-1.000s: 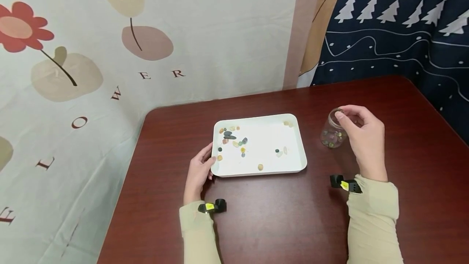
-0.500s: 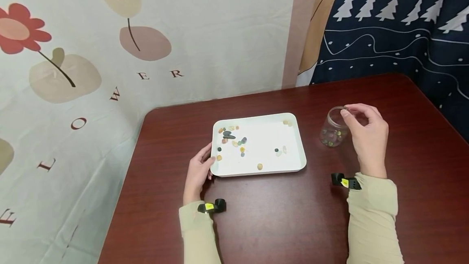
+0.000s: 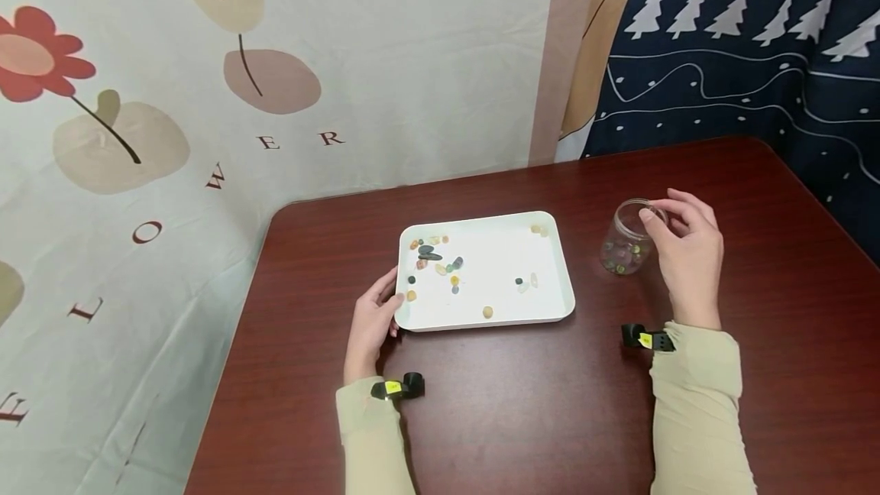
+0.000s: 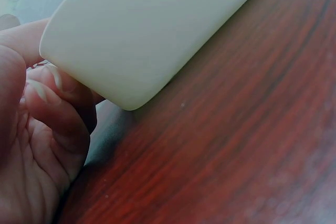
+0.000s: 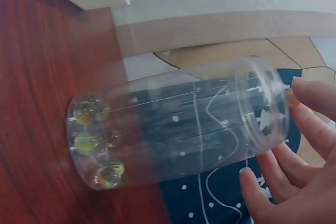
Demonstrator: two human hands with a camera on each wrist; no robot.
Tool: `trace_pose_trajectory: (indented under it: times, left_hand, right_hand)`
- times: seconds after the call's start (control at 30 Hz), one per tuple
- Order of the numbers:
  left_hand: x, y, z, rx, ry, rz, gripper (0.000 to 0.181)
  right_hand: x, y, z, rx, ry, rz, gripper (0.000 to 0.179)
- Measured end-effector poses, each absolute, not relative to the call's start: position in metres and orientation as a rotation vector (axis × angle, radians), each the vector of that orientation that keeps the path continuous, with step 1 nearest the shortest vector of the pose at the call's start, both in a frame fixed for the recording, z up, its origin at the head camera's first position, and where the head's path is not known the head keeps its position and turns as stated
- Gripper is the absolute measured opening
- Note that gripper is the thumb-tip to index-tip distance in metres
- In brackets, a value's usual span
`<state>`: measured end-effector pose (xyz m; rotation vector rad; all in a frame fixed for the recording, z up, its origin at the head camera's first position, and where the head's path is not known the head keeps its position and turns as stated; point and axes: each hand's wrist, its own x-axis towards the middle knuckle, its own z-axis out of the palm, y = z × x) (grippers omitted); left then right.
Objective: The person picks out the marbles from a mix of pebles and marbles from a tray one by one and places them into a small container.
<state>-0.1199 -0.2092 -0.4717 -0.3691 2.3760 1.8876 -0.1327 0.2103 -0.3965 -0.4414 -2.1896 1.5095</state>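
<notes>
A white rectangular tray (image 3: 495,270) with small coloured stones in it lies on the table. My left hand (image 3: 371,323) grips its left edge near the front corner, thumb over the rim; in the left wrist view the other fingers (image 4: 60,111) are curled below the tray corner. To the right of the tray stands a clear jar (image 3: 622,243) without a lid, several glass marbles (image 5: 86,142) at its bottom. My right hand (image 3: 690,262) is at the jar's mouth, thumb and index finger pinching a small orange piece (image 5: 292,97), mostly hidden. The lower fingers reach the jar's rim.
Dark stones (image 3: 428,252) and coloured ones are clustered at the tray's left, with a tan stone (image 3: 488,312) near its front edge. The brown table (image 3: 522,403) meets a printed cloth (image 3: 426,59) at the back and a navy tree-print cloth (image 3: 742,90) at right.
My right hand has shifted slightly right, from over the jar's mouth to the right side of its rim, and its fingers have spread a little. The left hand and tray stay in place.
</notes>
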Motion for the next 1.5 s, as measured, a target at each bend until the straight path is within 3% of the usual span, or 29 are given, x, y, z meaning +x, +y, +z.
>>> trace_pose_trajectory:
  times: [0.33,0.6,1.5]
  left_hand:
    - [-0.120,-0.210,-0.472,-0.383,2.373,1.872,0.046]
    - [-0.113,-0.201,-0.445,-0.383,2.357,1.861,0.048]
    - [-0.112,-0.200,-0.446,-0.382,2.356,1.857,0.048]
  right_hand:
    - [-0.140,0.210,-0.407,-0.475,-2.204,1.569,0.034]
    - [-0.141,0.210,-0.409,-0.492,-2.214,1.622,0.035]
    - [-0.137,0.211,-0.412,-0.526,-2.228,1.668,0.036]
